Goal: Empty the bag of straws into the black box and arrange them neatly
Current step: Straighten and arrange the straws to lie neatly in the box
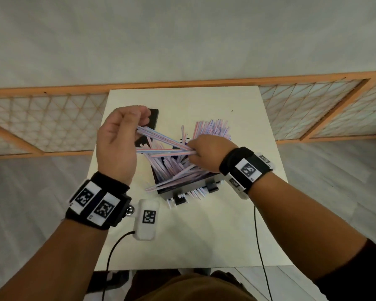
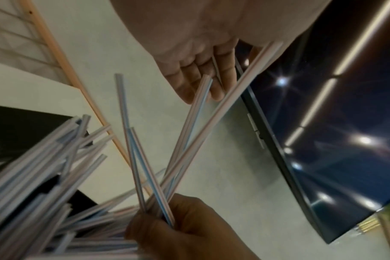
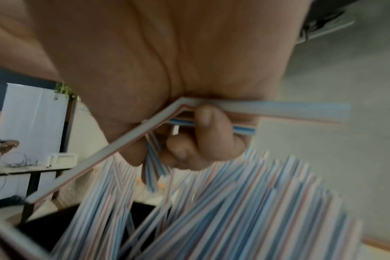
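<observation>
Head view: high above the counter [image 1: 237,213], facing down. Left wrist view: close, low beside the black box [image 2: 16,126], facing up toward the wall. Right wrist view: closest, just above the box; all three share its straws [image 3: 245,211].

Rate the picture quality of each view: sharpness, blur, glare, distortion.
Head view: evenly lit and fairly sharp, wide-angle bending at the edges, soft shadow beside the black box. Left wrist view: streaky light reflections in the dark panel, nearest straws blurred. Right wrist view: right hand fills the frame, the straws below it smeared by blur.
</observation>
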The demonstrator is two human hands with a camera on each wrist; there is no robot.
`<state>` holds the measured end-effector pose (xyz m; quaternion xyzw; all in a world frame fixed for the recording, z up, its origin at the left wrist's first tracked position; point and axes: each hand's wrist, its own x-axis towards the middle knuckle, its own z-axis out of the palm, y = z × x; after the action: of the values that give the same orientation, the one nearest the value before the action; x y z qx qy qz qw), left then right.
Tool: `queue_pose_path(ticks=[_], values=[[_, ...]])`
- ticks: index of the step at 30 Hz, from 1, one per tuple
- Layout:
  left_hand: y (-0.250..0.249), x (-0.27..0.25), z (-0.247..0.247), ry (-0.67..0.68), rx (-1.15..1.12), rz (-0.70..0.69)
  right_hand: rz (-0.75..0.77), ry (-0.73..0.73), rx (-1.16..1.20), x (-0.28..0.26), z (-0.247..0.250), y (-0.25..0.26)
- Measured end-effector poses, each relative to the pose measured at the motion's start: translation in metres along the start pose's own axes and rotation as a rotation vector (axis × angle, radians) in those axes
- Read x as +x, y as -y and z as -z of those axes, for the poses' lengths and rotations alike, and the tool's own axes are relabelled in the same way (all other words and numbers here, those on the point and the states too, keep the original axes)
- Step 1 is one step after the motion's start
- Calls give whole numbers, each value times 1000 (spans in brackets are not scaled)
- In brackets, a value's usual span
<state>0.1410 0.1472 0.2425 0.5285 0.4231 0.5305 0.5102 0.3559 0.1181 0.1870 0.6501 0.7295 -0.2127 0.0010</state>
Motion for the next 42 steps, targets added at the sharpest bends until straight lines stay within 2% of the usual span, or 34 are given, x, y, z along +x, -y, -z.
queue_pose_path(ticks=[5,9,12,17,20,24,27,29,31,34,37,39,42], values=[[44,11,-1,-35,146,82,-133,47,-7,28,-36,0],[74,15,3,-95,189,145,-198,-48,118,20,-57,-8],[87,22,12,-186,199,208,-246,-115,102,8,-64,-15],[107,25,27,-306,243,331,-258,-254,0,-2,-63,-17],[117,24,30,-320,279,434,-269,-319,-10,-4,-58,-15],[119,20,27,-356,248,597,-214,-392,-19,-3,-61,-16],[113,14,30,-375,231,690,-160,-419,-123,-3,-72,-21],[107,9,33,-324,188,741,-132,-379,-165,-5,-77,-23],[104,4,37,-213,187,759,-133,-338,-161,-7,-78,-27],[104,-5,42,-8,292,662,-118,-346,-147,-7,-76,-33],[105,-11,43,9,272,576,-48,-363,-142,-5,-73,-33],[103,-9,41,10,252,576,-7,-371,-151,0,-74,-29],[98,-5,33,81,351,576,60,-327,-132,11,-73,-20]])
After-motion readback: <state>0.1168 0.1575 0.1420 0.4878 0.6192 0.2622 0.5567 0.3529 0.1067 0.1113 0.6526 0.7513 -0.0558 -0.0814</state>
